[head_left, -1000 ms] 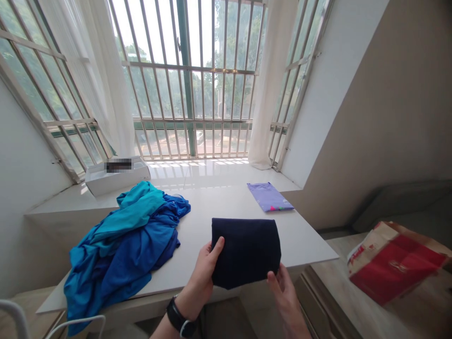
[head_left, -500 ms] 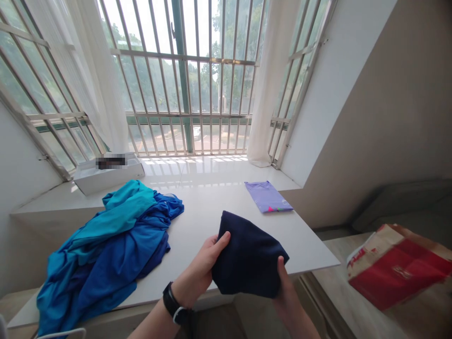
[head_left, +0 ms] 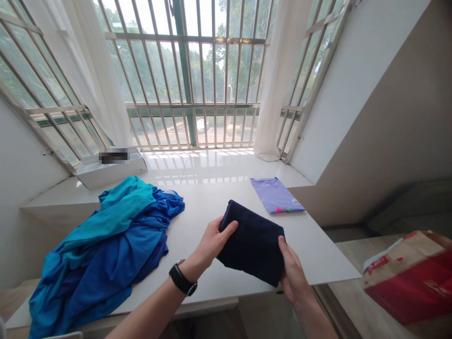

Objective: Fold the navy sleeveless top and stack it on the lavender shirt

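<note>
A dark navy piece of folded cloth is held up above the front part of the white table. My left hand grips its left edge, thumb on top and fingers hidden underneath. On the right edge, my right hand pinches it the same way. The bundle looks flat and roughly rectangular, tilted down to the right; what garment it is cannot be told. Behind it to the right lies a folded purple cloth with small pink and green marks.
Crumpled blue and teal clothing covers the table's left side and hangs over its front edge. A white box sits on the sill near the barred window. To the right, a red and tan paper bag stands lower down.
The navy cloth has gone from a looser, uneven shape to a neater rectangle, raised slightly. My right hand has moved up its right edge. The view has shifted a little.
</note>
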Available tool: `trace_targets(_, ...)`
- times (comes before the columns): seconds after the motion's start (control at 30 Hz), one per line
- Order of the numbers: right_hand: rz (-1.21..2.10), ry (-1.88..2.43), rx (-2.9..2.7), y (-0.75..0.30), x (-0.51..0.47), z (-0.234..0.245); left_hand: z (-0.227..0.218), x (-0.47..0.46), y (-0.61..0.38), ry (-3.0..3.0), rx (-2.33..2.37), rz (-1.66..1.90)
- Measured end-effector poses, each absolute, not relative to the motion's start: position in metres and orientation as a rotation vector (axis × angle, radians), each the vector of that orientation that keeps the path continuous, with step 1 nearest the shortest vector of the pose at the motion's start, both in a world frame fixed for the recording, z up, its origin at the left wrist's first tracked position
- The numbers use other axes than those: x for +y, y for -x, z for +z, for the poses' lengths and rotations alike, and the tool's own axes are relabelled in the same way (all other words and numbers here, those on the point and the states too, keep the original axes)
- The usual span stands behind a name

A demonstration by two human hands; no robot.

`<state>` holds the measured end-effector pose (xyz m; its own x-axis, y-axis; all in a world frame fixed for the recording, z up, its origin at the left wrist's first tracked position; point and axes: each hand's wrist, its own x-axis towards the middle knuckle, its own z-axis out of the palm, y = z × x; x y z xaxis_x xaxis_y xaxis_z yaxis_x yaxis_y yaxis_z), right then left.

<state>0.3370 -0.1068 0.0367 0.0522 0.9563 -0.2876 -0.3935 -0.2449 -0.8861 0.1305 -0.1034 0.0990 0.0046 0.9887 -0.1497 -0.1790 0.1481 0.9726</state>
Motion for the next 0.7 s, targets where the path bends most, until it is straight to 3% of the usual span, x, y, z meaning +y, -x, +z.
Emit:
trace_targets(0.2,1.036,1.377,-1.145,-0.384,-0.021,0.04,0.09,-0.06,-0.158,-0.749,1.034,1.131)
trace_targets(0.47,0.493,1.79,-2.037,-0.454,0.155,0.099,0.064,0.031,-0.221,-0.568,0.855,1.151)
trace_targets(0.7,0.377,2.041,-1.978,-0.467,0.211,0.058,0.024,0.119,-0.258,-0.516,1.048,1.158)
